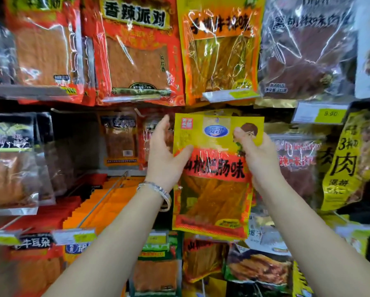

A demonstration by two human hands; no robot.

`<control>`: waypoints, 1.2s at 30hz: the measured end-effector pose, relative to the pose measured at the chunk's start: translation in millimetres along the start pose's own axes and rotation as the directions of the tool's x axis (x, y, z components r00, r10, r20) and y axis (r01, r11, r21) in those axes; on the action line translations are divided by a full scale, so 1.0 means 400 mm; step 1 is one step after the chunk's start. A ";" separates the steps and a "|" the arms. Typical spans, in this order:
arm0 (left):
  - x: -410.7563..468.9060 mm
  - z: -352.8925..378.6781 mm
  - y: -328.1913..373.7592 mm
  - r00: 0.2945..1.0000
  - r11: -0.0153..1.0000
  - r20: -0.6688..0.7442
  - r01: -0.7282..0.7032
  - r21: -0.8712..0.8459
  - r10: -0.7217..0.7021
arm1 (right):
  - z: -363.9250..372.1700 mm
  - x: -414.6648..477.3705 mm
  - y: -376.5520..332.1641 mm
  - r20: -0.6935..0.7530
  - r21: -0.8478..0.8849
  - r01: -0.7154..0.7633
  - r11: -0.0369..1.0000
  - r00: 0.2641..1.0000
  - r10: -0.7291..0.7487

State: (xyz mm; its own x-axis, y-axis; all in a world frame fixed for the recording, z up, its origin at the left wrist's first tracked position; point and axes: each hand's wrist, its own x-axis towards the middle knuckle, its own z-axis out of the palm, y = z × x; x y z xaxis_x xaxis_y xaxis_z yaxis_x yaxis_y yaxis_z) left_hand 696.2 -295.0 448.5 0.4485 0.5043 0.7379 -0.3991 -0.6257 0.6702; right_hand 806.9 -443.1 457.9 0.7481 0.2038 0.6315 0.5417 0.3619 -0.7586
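Glossy yellow-and-red film is what both hands are working with: the snack packet (214, 189) is held upright in mid-air in front of the middle row of a hanging display, its top edge just under a price tag (229, 95). The left hand (164, 153), above a silver bracelet (158, 192), has its thumb laid across the packet's left edge with the fingers stretched up beside it. The right hand (256, 153) pinches the upper right corner with curled fingers. The film looks slick, so a loose pinch could let the packet slide or twist. The peg meant for it is hidden behind it, so a blind push could miss it or knock neighbouring packets loose. The packet's clear window shows long amber strips. Lower left, a wire peg (113, 187) carries a dense row of orange packets (107, 202). On the top row, a red packet (137, 50) holds a flat orange sheet, a yellow packet (220, 50) more amber strips, and a dark packet (304, 50) reddish-brown pieces.
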 end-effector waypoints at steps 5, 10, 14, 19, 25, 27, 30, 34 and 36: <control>0.038 0.036 0.069 0.953 0.961 0.204 -0.251 0.117 0.224 | -0.013 0.040 -0.012 -0.072 -0.048 0.000 0.999 0.997 -0.003; 0.053 0.054 0.088 0.937 0.944 0.215 -0.305 0.123 0.275 | -0.016 0.068 -0.015 -0.080 -0.068 -0.048 0.997 0.996 0.043; 0.049 0.055 0.079 0.944 0.952 0.201 -0.288 0.105 0.263 | -0.017 0.075 -0.019 -0.062 -0.057 -0.089 0.994 0.994 0.085; 0.048 0.057 0.067 0.946 0.956 0.184 -0.283 0.073 0.266 | -0.019 0.088 -0.027 -0.031 -0.054 -0.138 0.989 0.990 0.136; 0.051 0.058 0.048 0.948 0.963 0.181 -0.270 0.030 0.260 | -0.019 0.104 -0.027 0.022 -0.144 -0.104 0.984 0.994 0.108; 0.050 0.062 0.037 0.945 0.960 0.185 -0.280 0.032 0.269 | -0.020 0.109 -0.015 0.013 -0.176 -0.083 0.981 0.996 0.087; 0.046 0.072 -0.010 0.942 0.950 0.218 -0.285 0.127 0.254 | -0.021 0.110 0.026 -0.050 -0.332 0.021 0.943 0.998 -0.040; 0.017 0.080 -0.121 0.969 0.932 0.211 -0.194 0.307 0.132 | -0.032 0.056 0.090 -0.135 -0.513 0.205 0.834 0.940 -0.314; 0.000 0.080 -0.172 0.965 0.934 0.242 -0.177 0.311 0.102 | -0.045 0.015 0.133 -0.019 -0.677 0.362 0.640 0.861 -0.507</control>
State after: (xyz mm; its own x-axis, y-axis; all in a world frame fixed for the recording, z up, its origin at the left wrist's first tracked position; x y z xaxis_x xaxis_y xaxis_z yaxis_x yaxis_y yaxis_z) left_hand 749.1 -271.0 399.9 0.5858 0.2785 0.7611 -0.2036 -0.8585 0.4708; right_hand 847.1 -439.1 418.2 0.3768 -0.0253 0.9259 0.8775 -0.3103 -0.3656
